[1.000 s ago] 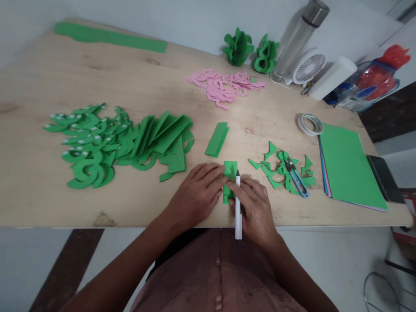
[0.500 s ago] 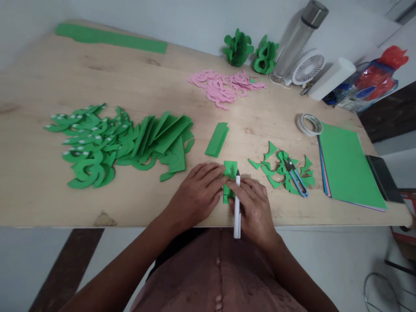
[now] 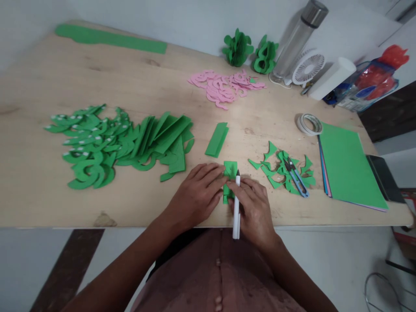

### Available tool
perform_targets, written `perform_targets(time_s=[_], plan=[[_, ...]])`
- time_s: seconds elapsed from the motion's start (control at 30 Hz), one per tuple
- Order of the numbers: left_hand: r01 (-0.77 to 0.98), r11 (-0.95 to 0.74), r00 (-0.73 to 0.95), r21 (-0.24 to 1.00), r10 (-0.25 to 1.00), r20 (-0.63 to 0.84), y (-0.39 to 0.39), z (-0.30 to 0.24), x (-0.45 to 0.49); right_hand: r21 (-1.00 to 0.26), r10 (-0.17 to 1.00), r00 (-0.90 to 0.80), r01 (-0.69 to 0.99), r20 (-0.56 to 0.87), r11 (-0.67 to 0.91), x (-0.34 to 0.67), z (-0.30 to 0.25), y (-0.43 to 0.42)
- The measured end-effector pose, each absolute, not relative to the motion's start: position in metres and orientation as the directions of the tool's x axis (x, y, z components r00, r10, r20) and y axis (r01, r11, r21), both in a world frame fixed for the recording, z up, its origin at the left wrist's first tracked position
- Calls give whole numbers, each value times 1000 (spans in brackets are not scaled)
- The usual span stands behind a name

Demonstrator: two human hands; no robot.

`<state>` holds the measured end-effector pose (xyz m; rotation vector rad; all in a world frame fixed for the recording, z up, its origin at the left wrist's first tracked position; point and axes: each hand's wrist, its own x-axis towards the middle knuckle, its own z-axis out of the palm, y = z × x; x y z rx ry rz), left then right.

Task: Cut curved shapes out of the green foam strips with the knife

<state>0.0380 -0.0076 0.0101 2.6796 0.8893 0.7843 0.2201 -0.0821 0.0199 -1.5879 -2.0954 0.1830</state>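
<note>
A small folded green paper piece (image 3: 230, 167) lies on the table near its front edge, between my two hands. My left hand (image 3: 199, 190) grips it along the left side, its fingers close together and slightly bent. From the other side, my right hand (image 3: 255, 206) holds a white marker (image 3: 236, 212) uncapped, dark tip pointing away from me. Fingertips of that hand also touch the green paper, and they hide part of it. Just beyond my left hand lies another folded green strip (image 3: 217, 139).
Left are folded green papers (image 3: 162, 134) and curved green cutouts (image 3: 87, 169). Blue thread snips (image 3: 297, 177) lie on green scraps (image 3: 271, 173) at right, beside tape rolls (image 3: 308, 125) and stacked coloured sheets (image 3: 351, 164). Pink cutouts (image 3: 221, 86) and a bottle (image 3: 295, 43) stand farther back.
The marker's rear end has shifted very slightly left in my right hand. Otherwise both hands and the paper stay where they were.
</note>
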Motion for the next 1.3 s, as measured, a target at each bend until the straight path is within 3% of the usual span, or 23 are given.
perform_targets(time_s=[1.0,1.3], plan=[[484,-777,665,403,626,408,-8,8,38,-394,935,-166,873,315,288,216,19,-82],[496,-791,675,359,611,415,-8,9,39,-371,932,-159,885,325,280,213,19,-82]])
